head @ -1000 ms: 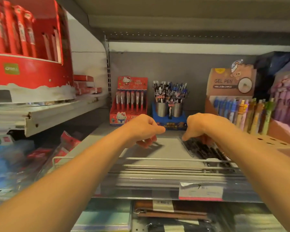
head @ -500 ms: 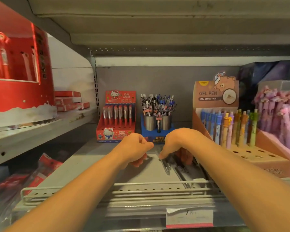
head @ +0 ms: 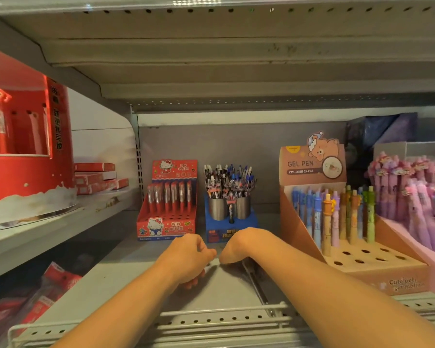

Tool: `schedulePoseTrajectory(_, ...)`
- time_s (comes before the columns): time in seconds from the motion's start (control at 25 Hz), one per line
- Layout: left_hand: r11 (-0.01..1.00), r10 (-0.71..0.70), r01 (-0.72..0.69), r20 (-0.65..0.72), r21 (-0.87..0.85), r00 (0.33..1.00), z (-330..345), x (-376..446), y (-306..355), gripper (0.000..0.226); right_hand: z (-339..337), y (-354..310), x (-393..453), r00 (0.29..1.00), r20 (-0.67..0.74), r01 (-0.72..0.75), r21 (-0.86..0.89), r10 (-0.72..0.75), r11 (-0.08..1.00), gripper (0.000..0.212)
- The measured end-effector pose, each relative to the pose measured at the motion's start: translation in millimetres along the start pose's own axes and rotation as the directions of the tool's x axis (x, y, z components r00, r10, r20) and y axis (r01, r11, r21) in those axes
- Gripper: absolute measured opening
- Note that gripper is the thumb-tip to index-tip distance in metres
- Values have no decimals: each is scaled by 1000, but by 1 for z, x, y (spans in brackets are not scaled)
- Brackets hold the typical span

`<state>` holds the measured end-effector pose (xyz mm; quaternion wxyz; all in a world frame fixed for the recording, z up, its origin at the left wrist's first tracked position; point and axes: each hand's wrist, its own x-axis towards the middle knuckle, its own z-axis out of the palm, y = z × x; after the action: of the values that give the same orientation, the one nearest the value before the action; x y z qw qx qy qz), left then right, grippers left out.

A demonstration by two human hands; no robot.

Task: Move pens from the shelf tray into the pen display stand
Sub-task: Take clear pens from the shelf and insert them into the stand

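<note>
Left hand [head: 189, 259]: at 6 o'clock on grey shelf [head: 126, 277], fingers curled under, knuckles up; whether anything held, impossible to tell. Right hand [head: 239, 247]: just beside left hand, at its 3 o'clock, curled down over dark pens [head: 255, 285]; grasp itself hidden under the palm, impossible to tell. Dark pens: lying flat, trailing toward 5 o'clock to the wire rail [head: 219, 311]. Brown gel pen stand [head: 349, 257]: at 3 o'clock, pastel pens upright in back rows, front holes open. Red pen box [head: 167, 217] and blue cup stand [head: 230, 219]: at 12 o'clock, behind the hands.
</note>
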<state>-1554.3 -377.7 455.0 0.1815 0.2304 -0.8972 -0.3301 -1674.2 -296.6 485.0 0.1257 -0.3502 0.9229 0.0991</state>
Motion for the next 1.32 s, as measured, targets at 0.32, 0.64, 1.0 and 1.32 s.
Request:
schedulePoseTrajectory(0.32, 999, -41, 41, 20, 20, 999, 1, 4, -8, 23, 21, 2, 10, 990, -140, -8, 29, 12, 1000, 46)
schedulePoseTrajectory(0.64, 1000, -9, 9, 13, 14, 1000, 1, 1, -6, 24, 19, 2, 6, 982, -163, 91, -35, -96, 995, 32)
schedulePoseTrajectory(1.0, 994, -48, 51, 32, -92, 998, 2, 3, -7, 23, 6, 25, -2, 961, -256, 124, 42, -109, 991, 21)
schedulePoseTrajectory(1.32, 621, -143, 255, 213, -741, 966, -12, 9, 16, 53, 9, -3, -11, 709, -607, 697, 528, -359, 485, 47)
